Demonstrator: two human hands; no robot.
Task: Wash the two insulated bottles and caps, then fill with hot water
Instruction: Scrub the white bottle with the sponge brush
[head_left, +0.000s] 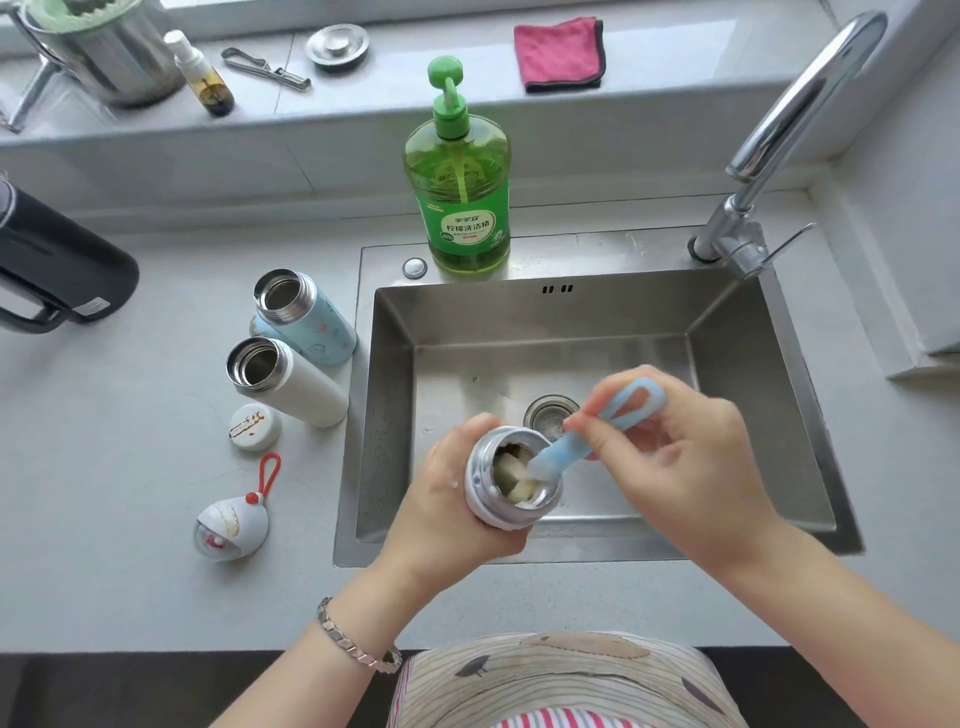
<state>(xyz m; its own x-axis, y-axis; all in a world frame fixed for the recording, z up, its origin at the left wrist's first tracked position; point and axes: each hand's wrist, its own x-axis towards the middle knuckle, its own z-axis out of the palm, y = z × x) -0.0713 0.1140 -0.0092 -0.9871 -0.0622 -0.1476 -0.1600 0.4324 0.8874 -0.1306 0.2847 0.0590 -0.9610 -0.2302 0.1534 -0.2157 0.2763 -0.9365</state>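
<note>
- The left hand (447, 499) curls around the pale grey bottle (480, 467), gripping it just below its steel rim. It holds the bottle mouth-up over the front part of the sink (519, 322).
- The right hand (675, 457) pinches the handle of a light blue brush (558, 454) between thumb and fingertips. The brush's sponge head sits inside the bottle's mouth, and its looped end sticks up past the fingers.
- The drain (548, 413) shows in the sink floor just behind the held bottle.
- On the bench (130, 467), just beside the sink's left edge, stand two uncapped bottles: a white bottle (296, 382) nearer the front, and a blue patterned bottle (311, 317) behind it, close together.
- A white cap (254, 427) with brown marks lies just in front of the white bottle. A round grey cap (234, 525) with a red loop lies nearer the front edge of the bench.
- A green dish-soap bottle (457, 208) stands on the sink's back rim, and the tap (779, 119) rises from its back right corner.
- A black kettle (57, 270) sits at the left edge of the bench.
- A pink cloth (561, 54) lies folded on the sill behind.
</note>
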